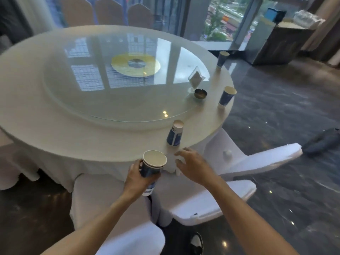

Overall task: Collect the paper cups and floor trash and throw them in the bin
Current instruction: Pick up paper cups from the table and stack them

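My left hand (pixel 137 176) grips a stack of blue-and-white paper cups (pixel 151 167) just below the near rim of the round table (pixel 55 129). My right hand (pixel 191 165) hovers with fingers spread at the table's edge, empty, a little short of a blue paper cup (pixel 174 133) standing near the rim. Two more blue cups stand along the right rim: one (pixel 226 96) midway and one (pixel 222 58) farther back. A crumpled white piece of trash (pixel 227 154) lies on a chair seat to the right.
A glass turntable (pixel 117 100) covers the table's middle, with a dark ashtray (pixel 200 93) and a clear sign holder (pixel 196 78) at its right edge. White-covered chairs (pixel 257 161) crowd the near side. A dark bag (pixel 322 142) lies on the glossy floor; a wooden cabinet (pixel 281 43) stands far right.
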`<action>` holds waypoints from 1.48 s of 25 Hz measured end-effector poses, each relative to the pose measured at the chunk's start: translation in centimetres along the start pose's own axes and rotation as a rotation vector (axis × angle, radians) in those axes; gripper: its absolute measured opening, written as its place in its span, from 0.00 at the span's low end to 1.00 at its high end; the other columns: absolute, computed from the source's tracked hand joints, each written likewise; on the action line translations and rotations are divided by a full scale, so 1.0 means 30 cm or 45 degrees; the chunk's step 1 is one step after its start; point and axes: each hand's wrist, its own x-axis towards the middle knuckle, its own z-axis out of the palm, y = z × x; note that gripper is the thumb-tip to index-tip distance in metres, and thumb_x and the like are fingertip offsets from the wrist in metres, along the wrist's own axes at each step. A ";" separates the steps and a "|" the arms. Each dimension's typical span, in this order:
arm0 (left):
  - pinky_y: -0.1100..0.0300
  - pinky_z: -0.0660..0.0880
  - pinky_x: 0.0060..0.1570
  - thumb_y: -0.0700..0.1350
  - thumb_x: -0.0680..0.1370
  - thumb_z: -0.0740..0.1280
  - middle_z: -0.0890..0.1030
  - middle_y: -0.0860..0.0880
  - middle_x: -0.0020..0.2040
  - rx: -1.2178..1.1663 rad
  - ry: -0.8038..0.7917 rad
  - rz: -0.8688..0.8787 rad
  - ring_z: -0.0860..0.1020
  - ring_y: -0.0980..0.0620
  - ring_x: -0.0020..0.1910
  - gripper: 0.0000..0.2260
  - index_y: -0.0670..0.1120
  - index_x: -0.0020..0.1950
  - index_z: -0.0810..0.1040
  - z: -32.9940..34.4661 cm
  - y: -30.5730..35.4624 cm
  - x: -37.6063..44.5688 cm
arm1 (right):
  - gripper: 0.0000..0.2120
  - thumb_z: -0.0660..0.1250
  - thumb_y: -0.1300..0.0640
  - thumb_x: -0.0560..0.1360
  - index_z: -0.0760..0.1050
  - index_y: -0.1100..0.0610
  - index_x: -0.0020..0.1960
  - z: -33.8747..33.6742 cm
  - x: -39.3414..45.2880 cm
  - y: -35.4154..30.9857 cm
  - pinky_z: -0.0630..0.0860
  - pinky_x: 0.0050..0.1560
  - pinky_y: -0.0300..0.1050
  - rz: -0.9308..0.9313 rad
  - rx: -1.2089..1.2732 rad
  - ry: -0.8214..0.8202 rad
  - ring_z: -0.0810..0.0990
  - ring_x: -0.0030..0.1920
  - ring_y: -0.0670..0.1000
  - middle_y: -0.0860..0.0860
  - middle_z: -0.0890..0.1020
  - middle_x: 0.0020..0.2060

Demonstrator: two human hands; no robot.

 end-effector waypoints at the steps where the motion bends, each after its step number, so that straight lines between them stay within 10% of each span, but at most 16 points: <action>1: 0.50 0.82 0.48 0.57 0.62 0.85 0.82 0.49 0.55 -0.010 0.023 0.003 0.83 0.49 0.52 0.30 0.56 0.58 0.76 0.012 0.012 0.013 | 0.17 0.66 0.56 0.82 0.77 0.56 0.69 -0.019 0.051 0.032 0.75 0.61 0.49 -0.032 -0.065 0.005 0.78 0.63 0.57 0.54 0.78 0.66; 8: 0.63 0.77 0.50 0.54 0.64 0.85 0.82 0.57 0.60 -0.121 0.315 -0.082 0.81 0.59 0.58 0.32 0.57 0.64 0.76 0.226 0.144 0.021 | 0.44 0.73 0.53 0.75 0.50 0.45 0.83 -0.074 0.398 0.305 0.51 0.76 0.73 -0.360 -0.747 -0.115 0.43 0.82 0.67 0.58 0.45 0.83; 13: 0.60 0.79 0.53 0.60 0.58 0.83 0.83 0.55 0.59 -0.170 0.477 -0.196 0.81 0.58 0.58 0.37 0.53 0.63 0.77 0.334 0.184 -0.041 | 0.35 0.59 0.52 0.84 0.45 0.48 0.84 -0.082 0.584 0.339 0.46 0.74 0.79 -0.752 -1.246 -0.212 0.38 0.81 0.68 0.60 0.38 0.83; 20: 0.65 0.77 0.53 0.52 0.64 0.85 0.82 0.55 0.60 -0.166 0.584 -0.326 0.81 0.59 0.60 0.33 0.54 0.65 0.76 0.384 0.160 -0.095 | 0.37 0.62 0.42 0.82 0.48 0.49 0.84 0.097 0.798 0.357 0.46 0.76 0.76 -0.885 -1.561 -0.398 0.39 0.82 0.66 0.57 0.43 0.84; 25: 0.70 0.77 0.50 0.51 0.65 0.85 0.81 0.56 0.60 -0.181 0.569 -0.356 0.81 0.60 0.59 0.33 0.54 0.66 0.75 0.401 0.154 -0.052 | 0.23 0.63 0.47 0.82 0.71 0.52 0.75 0.135 0.850 0.347 0.63 0.73 0.68 -0.808 -1.683 -0.355 0.63 0.76 0.60 0.52 0.71 0.73; 31: 0.72 0.76 0.47 0.46 0.67 0.85 0.82 0.57 0.57 -0.283 0.597 -0.274 0.80 0.69 0.51 0.31 0.53 0.64 0.74 0.351 0.277 0.112 | 0.28 0.71 0.47 0.76 0.70 0.52 0.72 0.032 0.840 0.518 0.75 0.57 0.53 -0.443 -0.765 -0.331 0.74 0.63 0.59 0.50 0.77 0.65; 34: 0.59 0.81 0.49 0.56 0.58 0.85 0.84 0.54 0.57 -0.382 0.687 -0.237 0.83 0.59 0.53 0.38 0.53 0.64 0.74 0.296 0.356 0.223 | 0.33 0.75 0.42 0.70 0.70 0.46 0.72 -0.029 0.777 0.617 0.74 0.57 0.52 -0.183 -0.220 -0.356 0.76 0.60 0.57 0.46 0.78 0.63; 37: 0.64 0.81 0.46 0.44 0.64 0.86 0.83 0.46 0.61 -0.495 0.703 -0.145 0.84 0.52 0.54 0.36 0.44 0.68 0.73 0.268 0.448 0.321 | 0.35 0.76 0.40 0.62 0.71 0.41 0.67 -0.058 0.687 0.715 0.79 0.57 0.56 0.006 0.163 -0.365 0.79 0.57 0.53 0.45 0.80 0.58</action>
